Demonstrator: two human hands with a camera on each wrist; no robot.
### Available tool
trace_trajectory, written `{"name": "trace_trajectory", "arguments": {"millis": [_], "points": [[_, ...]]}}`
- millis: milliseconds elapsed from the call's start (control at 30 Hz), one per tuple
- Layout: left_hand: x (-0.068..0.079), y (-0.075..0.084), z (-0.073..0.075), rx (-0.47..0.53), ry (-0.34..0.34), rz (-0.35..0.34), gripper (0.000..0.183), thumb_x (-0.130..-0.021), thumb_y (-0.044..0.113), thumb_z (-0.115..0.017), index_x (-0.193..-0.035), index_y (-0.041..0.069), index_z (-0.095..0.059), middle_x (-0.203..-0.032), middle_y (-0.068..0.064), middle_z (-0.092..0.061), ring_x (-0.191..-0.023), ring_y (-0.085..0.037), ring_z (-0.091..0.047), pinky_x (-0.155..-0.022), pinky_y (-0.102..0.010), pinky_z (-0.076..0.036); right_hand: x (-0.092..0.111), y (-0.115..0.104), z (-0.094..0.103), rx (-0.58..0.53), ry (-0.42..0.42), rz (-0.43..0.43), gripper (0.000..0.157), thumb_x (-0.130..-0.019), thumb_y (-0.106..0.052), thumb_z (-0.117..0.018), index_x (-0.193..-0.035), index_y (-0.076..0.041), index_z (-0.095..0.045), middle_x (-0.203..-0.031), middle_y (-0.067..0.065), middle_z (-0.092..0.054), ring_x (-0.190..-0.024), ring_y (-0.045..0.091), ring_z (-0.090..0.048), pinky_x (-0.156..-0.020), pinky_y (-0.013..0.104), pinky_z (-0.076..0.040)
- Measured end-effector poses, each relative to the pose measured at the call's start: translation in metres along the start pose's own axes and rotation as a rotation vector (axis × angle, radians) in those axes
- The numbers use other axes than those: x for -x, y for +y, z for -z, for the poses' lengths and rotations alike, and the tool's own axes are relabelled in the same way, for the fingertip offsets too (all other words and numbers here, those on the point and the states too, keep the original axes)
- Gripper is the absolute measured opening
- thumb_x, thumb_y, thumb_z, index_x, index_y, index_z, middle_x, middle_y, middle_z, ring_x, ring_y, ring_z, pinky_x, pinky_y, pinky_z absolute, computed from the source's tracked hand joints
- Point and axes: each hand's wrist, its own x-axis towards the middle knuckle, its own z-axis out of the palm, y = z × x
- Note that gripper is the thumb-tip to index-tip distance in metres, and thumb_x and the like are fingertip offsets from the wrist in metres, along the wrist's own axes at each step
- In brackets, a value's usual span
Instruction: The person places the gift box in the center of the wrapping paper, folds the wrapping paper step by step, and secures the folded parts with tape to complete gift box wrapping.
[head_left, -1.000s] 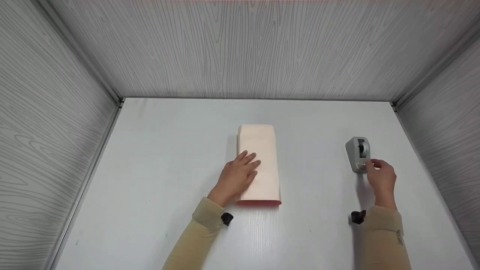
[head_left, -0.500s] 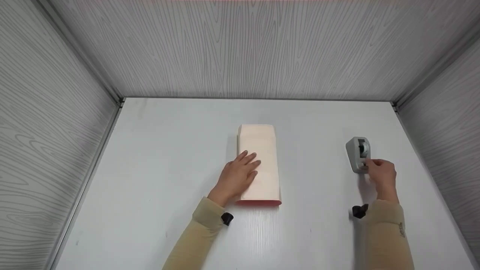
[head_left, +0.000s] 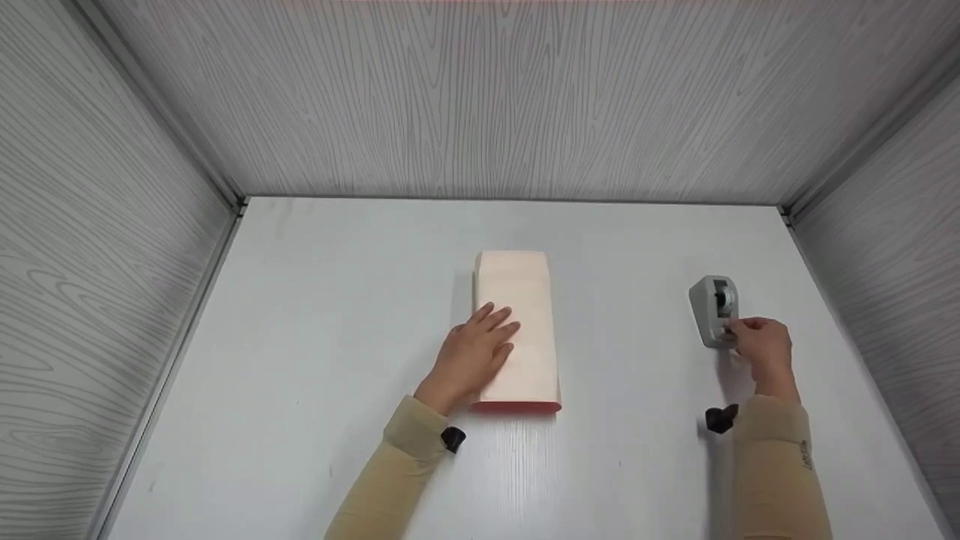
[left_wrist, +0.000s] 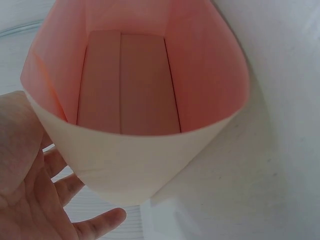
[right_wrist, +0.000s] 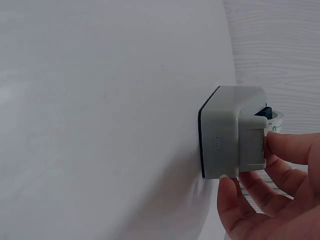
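Note:
A cream paper sleeve [head_left: 517, 322], pink inside, lies on the table around a box [left_wrist: 142, 82], whose end shows through the open near end in the left wrist view. My left hand [head_left: 469, 360] rests on the sleeve's left side with its fingers spread. To the right stands a grey tape dispenser [head_left: 707, 311] with a roll of tape [right_wrist: 275, 121] in it. My right hand [head_left: 763, 349] is at its front, thumb and forefinger pinched together at the cutter edge; the clear tape end is hard to make out. Other fingers lie beside the dispenser's side.
The white table [head_left: 337, 315] is bounded by grey wood-grain panels [head_left: 480, 105] at the back and on both sides. A wide stretch of tabletop lies between the sleeve and the dispenser.
My right hand has shifted slightly forward at the dispenser's front, with its fingers drawn closer together at the cutter. The left hand and the sleeve have stayed put.

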Motion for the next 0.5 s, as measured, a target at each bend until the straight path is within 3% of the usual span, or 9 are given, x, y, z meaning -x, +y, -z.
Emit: {"name": "trace_trajectory", "arguments": {"millis": [200, 500], "points": [[0.0, -0.001, 0.0, 0.021, -0.004, -0.001, 0.041, -0.104, 0.031, -0.048, -0.143, 0.02, -0.053, -0.154, 0.001, -0.038, -0.145, -0.022, -0.024, -0.104, -0.051, -0.038, -0.001, -0.005, 0.005, 0.106, -0.004, 0.027, 0.052, -0.102, -0.031, -0.047, -0.133, 0.01, -0.05, -0.121, 0.023, -0.057, -0.092, 0.02, -0.057, -0.081, 0.039, -0.049], [0.001, 0.0, 0.001, 0.025, -0.003, -0.007, 0.041, -0.103, 0.03, -0.05, -0.143, 0.02, -0.054, -0.154, 0.002, -0.039, -0.145, -0.021, -0.025, -0.101, -0.052, -0.041, 0.003, -0.015, 0.011, 0.215, -0.016, 0.048, 0.049, -0.1, -0.027, -0.051, -0.127, 0.013, -0.052, -0.12, 0.027, -0.057, -0.093, 0.028, -0.063, -0.078, 0.035, -0.053]]}}
